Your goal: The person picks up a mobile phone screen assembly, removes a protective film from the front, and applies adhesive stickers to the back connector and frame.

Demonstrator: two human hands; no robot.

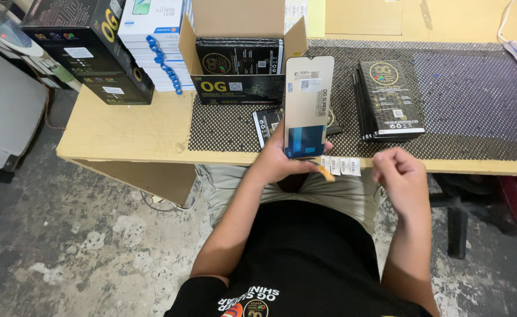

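Head view is showing the left hand (282,158) rising from a bent forearm, its fingers closing around the lower end of a tall thin panel (308,105) and holding it upright over the near edge of the desk (129,126). The right hand (400,173) is hovering just off that edge, fingers curling loosely inward; whether they are pinching anything I cannot tell. A strip of small white labels (341,165) is hanging at the edge between both hands. Behind the panel an open cardboard box (241,64) is standing, and a stack of black packets (390,100) is lying to the right, with bare patterned mat (475,105) beyond.
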